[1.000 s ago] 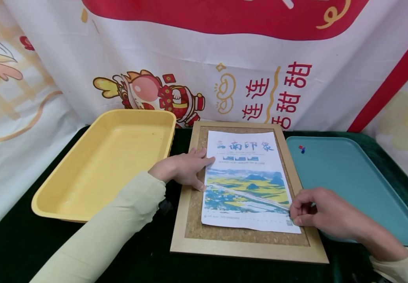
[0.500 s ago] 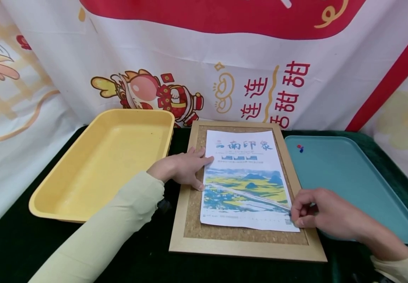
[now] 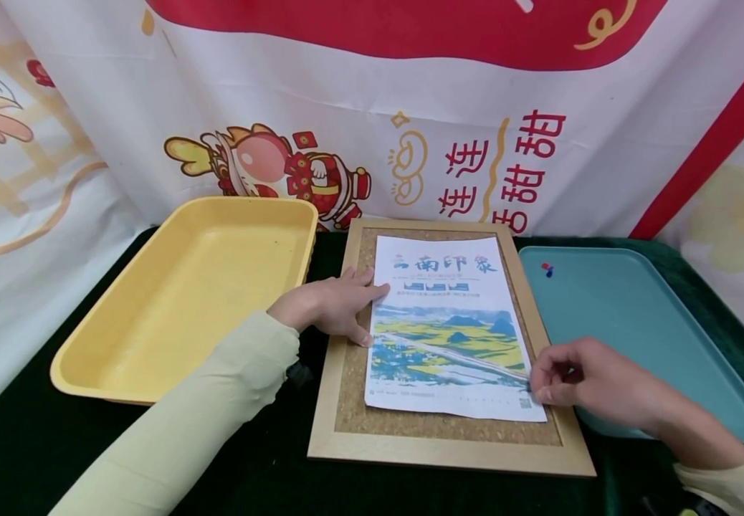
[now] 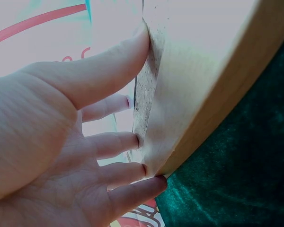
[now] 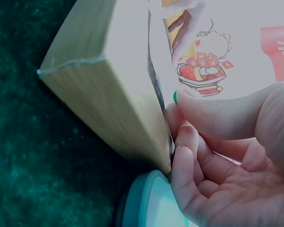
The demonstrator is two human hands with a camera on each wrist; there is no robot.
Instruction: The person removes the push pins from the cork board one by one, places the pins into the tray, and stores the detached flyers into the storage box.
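A printed landscape poster (image 3: 446, 330) lies on a cork board (image 3: 449, 430) with a light wooden frame (image 3: 449, 456). My left hand (image 3: 336, 304) lies across the board's left side, fingers spread and fairly straight. Its thumb and a fingertip touch the poster's left edge; in the left wrist view the little finger (image 4: 139, 191) reaches the frame's edge. My right hand (image 3: 594, 383) is at the poster's lower right corner, thumb and forefinger pinched together. The right wrist view shows a bit of a small green push pin (image 5: 175, 97) at the thumb tip; the rest is hidden by the fingers.
A yellow tray (image 3: 185, 301) stands left of the board. On the right a teal tray (image 3: 656, 322) carries small red and blue push pins (image 3: 547, 270) near its far left corner. Dark green cloth (image 3: 249, 466) covers the table; a printed curtain (image 3: 346, 93) hangs behind.
The right hand's thumb has risen slightly at the poster's lower right corner. My left hand, the poster and the board keep their places; the view has shifted a little.
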